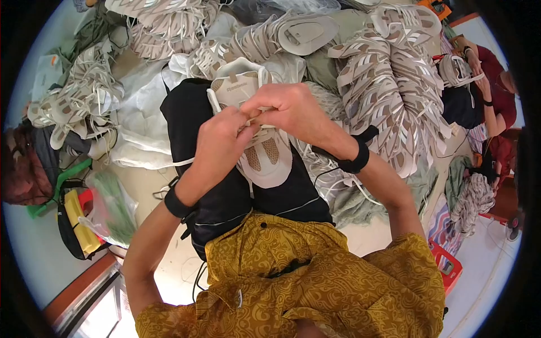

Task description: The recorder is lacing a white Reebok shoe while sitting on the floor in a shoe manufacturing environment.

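- Resting on the lap, a beige shoe upper (265, 152) is pinched by left hand (222, 141) and right hand (284, 110), hiding its laces.
- Little free room: piled shoe uppers (394, 84) crowd behind.
- Bare floor (34, 248) lies leftward.

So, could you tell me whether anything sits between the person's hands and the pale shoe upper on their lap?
Nothing visible does: the left hand and right hand already rest directly on the white and beige shoe upper.

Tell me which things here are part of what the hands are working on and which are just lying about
In hand: left hand, right hand, beige shoe upper, white lace.
Lying about: piles of shoe uppers, green plastic bag, red basket.
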{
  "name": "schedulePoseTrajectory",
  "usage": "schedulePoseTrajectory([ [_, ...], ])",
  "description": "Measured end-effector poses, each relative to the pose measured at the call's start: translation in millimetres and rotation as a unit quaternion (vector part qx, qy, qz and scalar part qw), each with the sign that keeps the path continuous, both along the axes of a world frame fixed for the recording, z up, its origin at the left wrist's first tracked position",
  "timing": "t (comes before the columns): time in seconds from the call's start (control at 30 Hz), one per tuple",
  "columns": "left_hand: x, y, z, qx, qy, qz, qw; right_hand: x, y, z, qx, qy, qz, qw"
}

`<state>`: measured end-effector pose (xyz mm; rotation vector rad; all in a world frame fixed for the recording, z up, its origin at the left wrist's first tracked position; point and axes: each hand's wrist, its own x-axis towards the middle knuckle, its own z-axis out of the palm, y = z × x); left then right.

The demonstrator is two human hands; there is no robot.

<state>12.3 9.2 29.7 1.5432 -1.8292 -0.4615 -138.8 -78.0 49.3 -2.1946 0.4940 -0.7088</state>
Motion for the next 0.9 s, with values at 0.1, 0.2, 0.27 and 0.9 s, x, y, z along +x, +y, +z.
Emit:
schedulePoseTrajectory([
  [0.1, -1.2, -0.4, -0.8, 0.128, 0.140, 0.000, 0.982, -15.1, -4.6, -6.5, 0.086, -0.017, -0.036, 0.995],
  [0.2, 13.6, 3.5, 13.7, 0.263, 0.303, 0.042, 0.915, -36.6, -7.1, -21.2, 0.226, -0.027, -0.079, 0.971],
  [0.27, 9.4, 4.2, 20.7, 0.212, 0.243, 0.020, 0.946, -43.1, -1.8, -33.6, 0.311, -0.036, -0.089, 0.946],
  [0.9, -18.0, -43.0, 8.7, 0.338, 0.164, 0.047, 0.926, -46.7, 20.3, -68.2, 0.418, -0.088, -0.145, 0.892],
])
